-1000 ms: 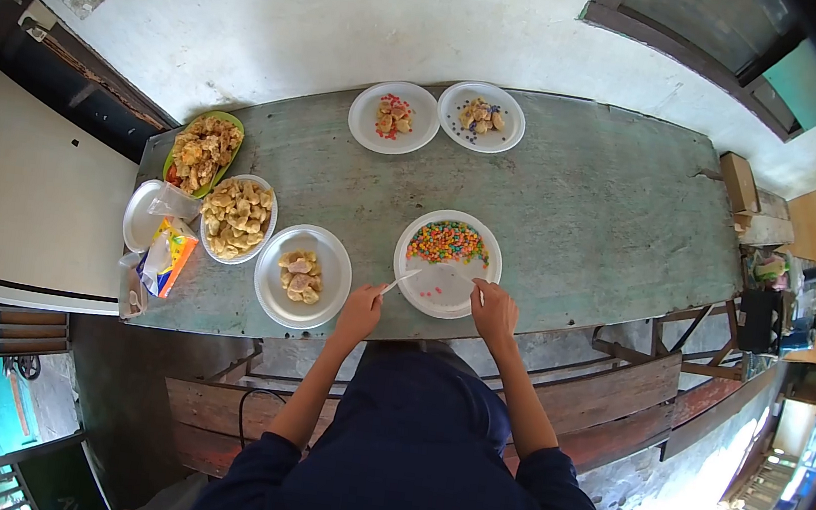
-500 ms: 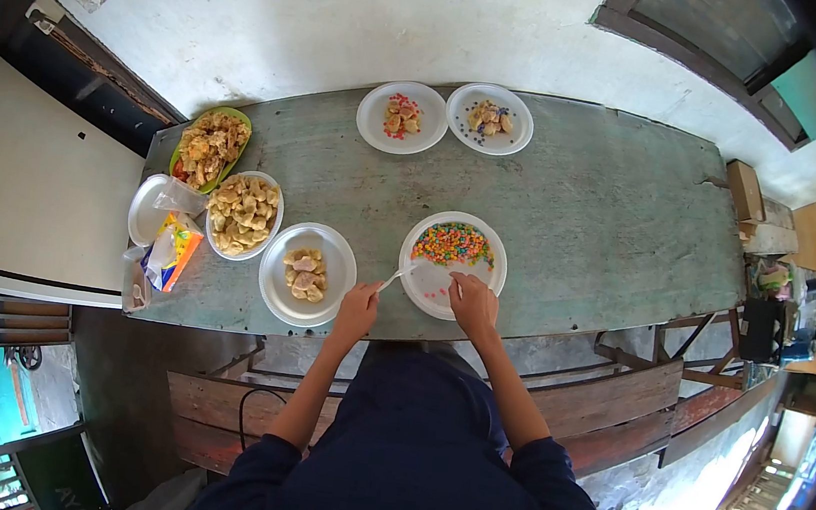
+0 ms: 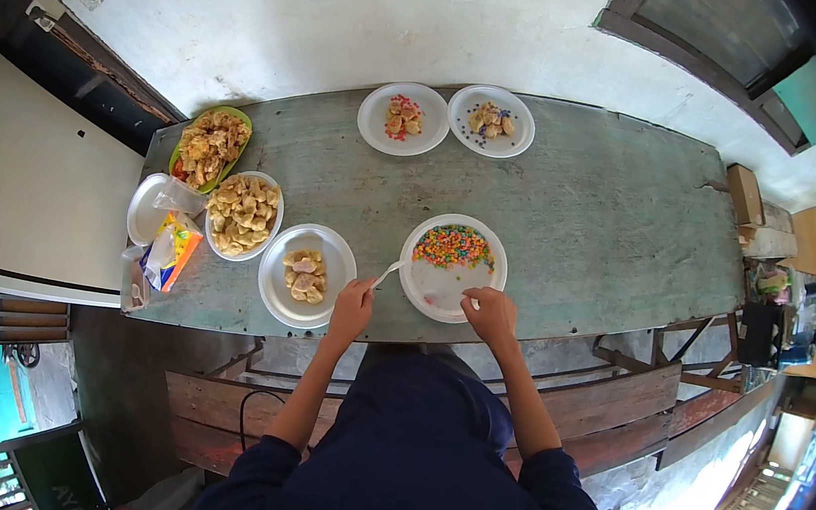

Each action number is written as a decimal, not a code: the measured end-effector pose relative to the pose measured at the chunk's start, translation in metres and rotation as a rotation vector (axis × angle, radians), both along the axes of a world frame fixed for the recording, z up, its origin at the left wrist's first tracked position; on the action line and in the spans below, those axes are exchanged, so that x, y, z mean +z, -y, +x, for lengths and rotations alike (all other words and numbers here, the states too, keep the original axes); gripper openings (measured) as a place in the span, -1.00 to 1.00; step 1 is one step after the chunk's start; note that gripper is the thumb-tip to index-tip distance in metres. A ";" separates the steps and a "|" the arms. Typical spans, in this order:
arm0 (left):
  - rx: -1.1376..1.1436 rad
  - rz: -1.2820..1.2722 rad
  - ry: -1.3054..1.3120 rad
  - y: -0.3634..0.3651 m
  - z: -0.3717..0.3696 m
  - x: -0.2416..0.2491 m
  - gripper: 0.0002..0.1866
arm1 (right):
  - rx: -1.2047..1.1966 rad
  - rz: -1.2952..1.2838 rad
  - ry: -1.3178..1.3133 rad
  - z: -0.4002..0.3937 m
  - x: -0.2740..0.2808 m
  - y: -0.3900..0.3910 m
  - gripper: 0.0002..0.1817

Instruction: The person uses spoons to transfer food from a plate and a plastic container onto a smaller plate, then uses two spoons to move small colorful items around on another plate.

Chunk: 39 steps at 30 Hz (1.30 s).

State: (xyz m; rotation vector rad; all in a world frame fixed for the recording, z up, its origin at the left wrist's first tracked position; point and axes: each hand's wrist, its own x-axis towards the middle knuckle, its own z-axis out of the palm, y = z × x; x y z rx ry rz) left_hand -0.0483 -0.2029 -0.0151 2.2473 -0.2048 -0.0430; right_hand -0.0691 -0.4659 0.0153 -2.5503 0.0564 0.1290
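My left hand (image 3: 351, 311) is closed on a white plastic spoon (image 3: 388, 272), whose tip is at the left rim of a white plate (image 3: 431, 296). On the far half of that plate lie many small colourful candies (image 3: 454, 246), with a few pink bits near its front. My right hand (image 3: 490, 317) is over the front right rim, its fingers pinched together; whatever they hold, if anything, is too small to make out. Left of my left hand stands another white plate (image 3: 271, 285) with several pale, lumpy food pieces (image 3: 305, 276).
At the table's left are a plate of pale pieces (image 3: 241, 215), a green dish of fried food (image 3: 211, 146) and an orange-and-white packet (image 3: 174, 251). Near the wall stand two plates, one with red candies (image 3: 403, 119), one with blue candies (image 3: 484, 125). A bench (image 3: 613, 399) runs along the front.
My left hand has drawn back slightly left, taking the spoon from over the plate to its rim. My right hand has shifted right and down. Fewer pink bits show at the plate's front.
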 end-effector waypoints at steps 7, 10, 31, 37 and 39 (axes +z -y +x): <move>0.020 -0.030 -0.026 0.007 -0.002 0.004 -0.74 | -0.122 0.015 0.073 0.025 -0.004 -0.022 -0.79; 0.022 -0.022 0.005 0.006 -0.006 0.001 -0.74 | -0.111 -0.038 -0.016 0.033 -0.006 -0.031 -0.77; 0.002 0.031 -0.051 -0.005 -0.015 0.002 -0.75 | -0.151 0.132 0.097 0.012 -0.022 -0.032 -0.80; -0.008 0.020 -0.042 -0.007 -0.013 -0.001 -0.75 | -0.045 0.078 0.042 -0.017 -0.010 -0.010 -0.78; -0.015 0.018 -0.031 -0.005 -0.012 -0.002 -0.75 | 0.007 0.050 0.064 -0.023 -0.012 0.002 -0.79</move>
